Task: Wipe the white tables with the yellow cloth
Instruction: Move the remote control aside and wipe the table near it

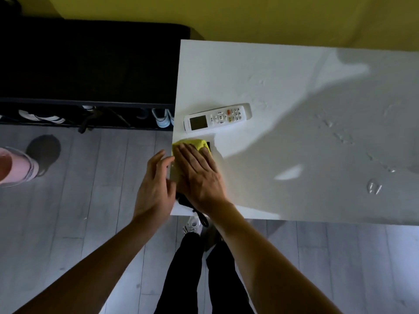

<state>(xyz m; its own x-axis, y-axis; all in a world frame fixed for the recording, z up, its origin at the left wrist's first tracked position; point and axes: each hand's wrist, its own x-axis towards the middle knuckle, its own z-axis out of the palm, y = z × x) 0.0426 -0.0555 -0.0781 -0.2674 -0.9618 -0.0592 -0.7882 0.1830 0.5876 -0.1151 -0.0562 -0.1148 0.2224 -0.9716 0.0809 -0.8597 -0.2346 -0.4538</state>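
The white table (283,155) fills the right half of the view. A yellow cloth (197,143) lies near the table's left edge. My right hand (199,175) presses flat on it with straight fingers and covers most of it. My left hand (154,184) hovers at the table's left edge beside the right hand, fingers loosely curved, holding nothing that I can see. A dark item with a strap (184,201) pokes out from under my right wrist at the table's near corner.
A white remote control (217,117) lies just beyond the cloth. Water drops (374,188) sit on the table's right side. A black shoe rack (90,75) stands to the left of the table. Another person's foot (44,152) stands on the grey floor at far left.
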